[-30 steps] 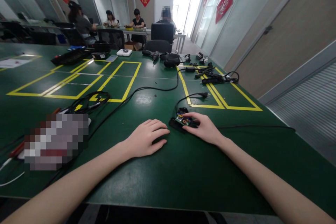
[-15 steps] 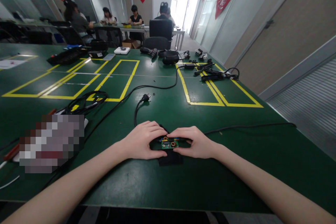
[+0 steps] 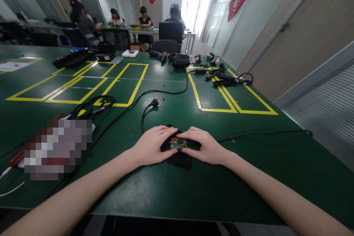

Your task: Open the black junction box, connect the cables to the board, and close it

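Observation:
Between my two hands sits a small green circuit board [image 3: 177, 145] carrying copper-wound ring coils and other parts. My left hand [image 3: 152, 143] grips its left side, thumb at the near edge and fingers at the far one. From the other side my right hand [image 3: 203, 143] pinches it in the same way. Beneath and in front of the board lies a flat black piece [image 3: 181, 162] on the table. More black material shows just behind my fingertips, partly hidden. A black power plug [image 3: 155, 103] on a short cord rests beyond my left hand.
A long black cable [image 3: 151, 91] crosses the green table [image 3: 124, 188]. At left are a blurred-out object [image 3: 61, 147] and coiled cords [image 3: 96, 105]. Adapters and cables [image 3: 226, 79] lie at the far right, a drill [image 3: 160, 56] at the back. People sit at another table beyond.
Both hands and the circuit board have shifted slightly away from me. More of the black material behind the fingertips now shows. The view has also moved a little.

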The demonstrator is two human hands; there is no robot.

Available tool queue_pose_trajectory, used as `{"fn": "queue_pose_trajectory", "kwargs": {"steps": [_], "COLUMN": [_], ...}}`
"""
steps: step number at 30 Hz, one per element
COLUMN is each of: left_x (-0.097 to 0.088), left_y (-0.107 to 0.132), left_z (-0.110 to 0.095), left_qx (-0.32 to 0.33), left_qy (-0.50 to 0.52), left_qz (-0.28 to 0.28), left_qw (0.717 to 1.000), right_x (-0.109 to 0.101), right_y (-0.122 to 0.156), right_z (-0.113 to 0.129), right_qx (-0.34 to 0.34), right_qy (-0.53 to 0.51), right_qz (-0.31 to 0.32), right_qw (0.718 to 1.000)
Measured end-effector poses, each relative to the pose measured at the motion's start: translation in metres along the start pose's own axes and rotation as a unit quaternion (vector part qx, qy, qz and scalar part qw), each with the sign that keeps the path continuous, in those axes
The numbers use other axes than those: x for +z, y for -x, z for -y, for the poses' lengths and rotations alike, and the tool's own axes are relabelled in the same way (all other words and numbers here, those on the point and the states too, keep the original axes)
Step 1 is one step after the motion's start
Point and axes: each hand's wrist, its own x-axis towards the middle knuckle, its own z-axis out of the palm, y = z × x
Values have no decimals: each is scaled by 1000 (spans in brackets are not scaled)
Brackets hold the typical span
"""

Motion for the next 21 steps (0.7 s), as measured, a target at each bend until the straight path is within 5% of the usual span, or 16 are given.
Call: {"fn": "queue_pose_trajectory", "kwargs": {"steps": [21], "left_x": [0], "left_y": [-3], "left_z": [1], "left_qx": [-5], "left_qy": [14], "left_qz": [4], "left_qw": [1000], "right_x": [-4], "right_y": [0], "right_z": [-4], "right_qx": [8], "right_qy": [65], "right_qz": [-17], "right_qw": [998]}}
